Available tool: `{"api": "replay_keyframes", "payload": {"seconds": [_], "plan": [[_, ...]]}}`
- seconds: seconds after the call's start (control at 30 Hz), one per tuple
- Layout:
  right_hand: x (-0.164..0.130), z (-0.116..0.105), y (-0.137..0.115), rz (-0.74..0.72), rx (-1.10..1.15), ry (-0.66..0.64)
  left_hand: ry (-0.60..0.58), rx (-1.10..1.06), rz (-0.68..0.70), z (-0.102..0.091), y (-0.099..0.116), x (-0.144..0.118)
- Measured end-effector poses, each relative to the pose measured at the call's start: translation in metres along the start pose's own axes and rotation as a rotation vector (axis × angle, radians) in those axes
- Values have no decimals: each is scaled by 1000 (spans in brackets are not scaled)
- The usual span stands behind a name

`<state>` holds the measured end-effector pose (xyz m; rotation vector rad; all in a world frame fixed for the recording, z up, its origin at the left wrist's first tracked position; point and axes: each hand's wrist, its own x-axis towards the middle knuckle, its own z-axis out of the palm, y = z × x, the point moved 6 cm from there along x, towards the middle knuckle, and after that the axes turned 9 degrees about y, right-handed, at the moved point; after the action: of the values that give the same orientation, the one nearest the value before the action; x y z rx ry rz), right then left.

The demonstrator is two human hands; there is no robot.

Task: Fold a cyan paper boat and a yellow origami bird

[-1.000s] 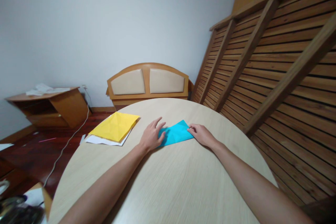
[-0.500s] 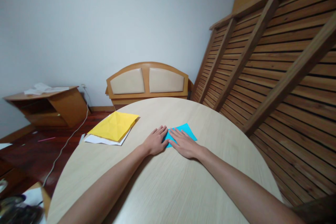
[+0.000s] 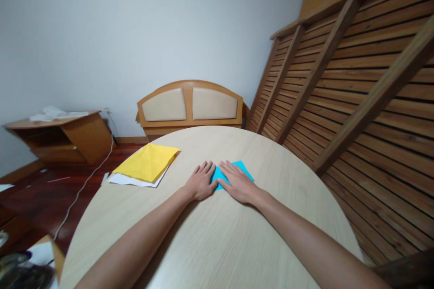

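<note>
Our left hand [image 3: 201, 184] lies flat with fingers slightly spread at the left end of the blue paper [image 3: 243, 168]; our right hand [image 3: 239, 185] rests flat across it, fingers outstretched – neither grips anything. Our thumbs nearly meet. We have the blue paper on the table [image 3: 217, 239] – yellow paper [image 3: 147, 162] lies leftward, over white paper [image 3: 130, 181].

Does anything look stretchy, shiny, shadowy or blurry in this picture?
All in the head view: the wooden slats look stretched at right; the table has a pale sheen near the bottom; shadow lines the left forearm; dark clutter, bottom left, looks blurry.
</note>
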<state>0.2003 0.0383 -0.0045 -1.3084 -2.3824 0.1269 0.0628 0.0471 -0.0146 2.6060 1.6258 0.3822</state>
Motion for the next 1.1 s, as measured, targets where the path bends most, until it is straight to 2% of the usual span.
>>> {"api": "replay_keyframes", "payload": {"seconds": [0.1,0.23,0.33,0.4,0.47,0.53,0.6,0.63,0.7,0.8,0.87,0.9,1.0,1.1], "plan": [[0,11,-2,9,37,-107,-9,-1,-11,2,-2,1],[-1,9,33,104,-20,-130,30,34,-142,1,-17,3],[-2,6,54,150,-39,-115,139,115,-273,-9,-32,3],[-3,5,59,161,-44,-100,251,147,-255,-18,-31,3],[-3,6,58,170,-58,-83,324,111,-121,-24,-18,4],[-3,6,55,181,-76,-78,295,9,52,-20,0,3],[-2,6,52,188,-84,-88,168,-72,202,-10,16,2],[-2,5,52,187,-82,-99,106,-92,223,-4,19,1],[-3,3,55,183,-74,-125,33,-96,198,2,17,0],[-5,-3,70,232,-94,-150,-13,-80,131,3,5,1],[-6,-11,82,290,-151,-107,-25,-67,96,2,-1,1],[-6,-17,84,276,-191,-52,-24,-60,81,1,-3,0],[-3,-27,72,171,-208,103,-13,-41,50,-2,-4,0],[-1,-22,46,69,-88,118,-5,-45,65,-4,-1,-2]]}}
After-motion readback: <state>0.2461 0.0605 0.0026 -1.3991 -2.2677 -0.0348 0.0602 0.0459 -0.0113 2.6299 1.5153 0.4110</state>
